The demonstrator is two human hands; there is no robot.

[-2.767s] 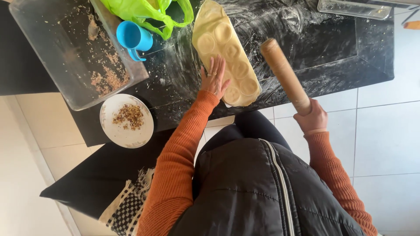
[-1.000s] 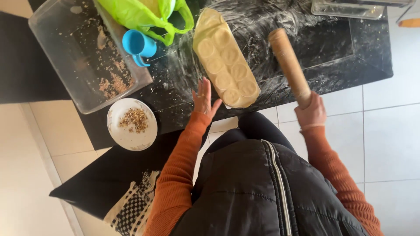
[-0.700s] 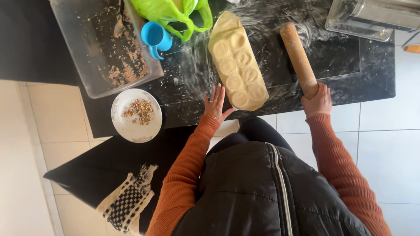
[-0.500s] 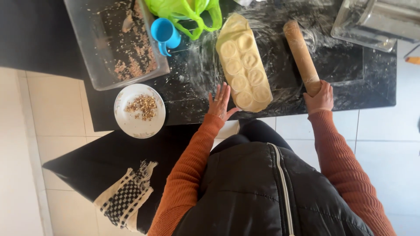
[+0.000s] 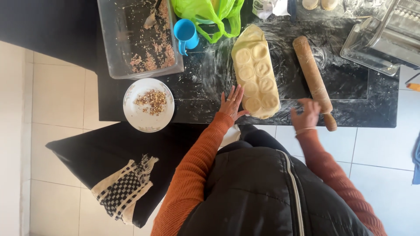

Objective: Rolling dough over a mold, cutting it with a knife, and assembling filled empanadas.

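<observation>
A long strip of pale dough with round filled bumps lies on the floured black counter. My left hand rests flat with fingers spread at the dough's near left corner, touching its edge. A wooden rolling pin lies on the counter to the right of the dough. My right hand is blurred, just left of the pin's near handle, with its fingers loose and not wrapped around it.
A clear plastic tub with crumbs and a spoon stands at the back left, beside a blue cup and a green bag. A white plate of chopped nuts sits near the edge. A metal pasta machine is at the right.
My right hand has come off the rolling pin's near end, and the pin now lies on the counter. My left hand has stayed by the dough's near corner. The view shifted.
</observation>
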